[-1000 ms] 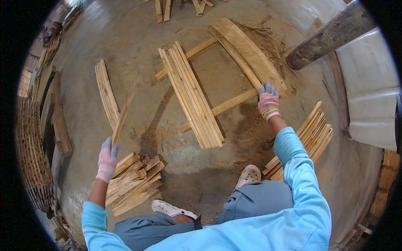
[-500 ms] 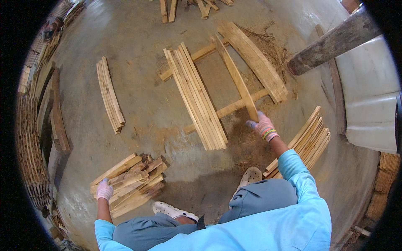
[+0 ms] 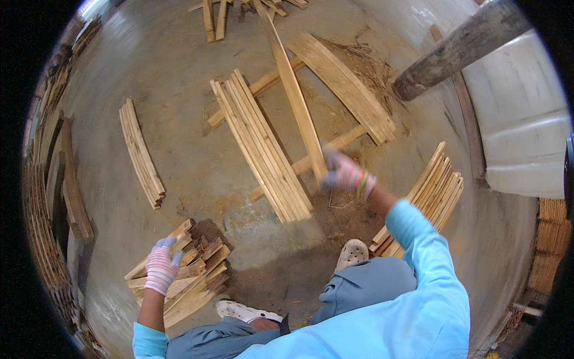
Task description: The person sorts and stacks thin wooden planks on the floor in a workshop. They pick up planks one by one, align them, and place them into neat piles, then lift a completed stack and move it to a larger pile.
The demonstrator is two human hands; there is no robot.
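Note:
My right hand [image 3: 348, 172], in a striped glove with grey fingers, is closed on the near end of a long thin wooden plank [image 3: 292, 88]. The plank slants away from me above two wooden crosspieces [image 3: 348, 139]. Left of it, several narrow planks [image 3: 261, 146] lie side by side across these crosspieces. Wider planks [image 3: 347, 87] rest on their right end. My left hand [image 3: 165, 263], gloved alike, is held over a loose heap of short wood pieces [image 3: 203, 272], its fingers stretched out and nothing in them.
A bundle of narrow strips [image 3: 140, 152] lies on the floor at left. More strips [image 3: 427, 200] are stacked by my right knee. A thick post [image 3: 457, 51] stands at far right, near pale sheeting [image 3: 520, 113]. Loose wood pieces [image 3: 221, 18] lie at the far edge.
My right hand has moved left with the plank, whose far end has swung left and away. My left hand has come up and rightward from the heap. The whole view has shifted a little.

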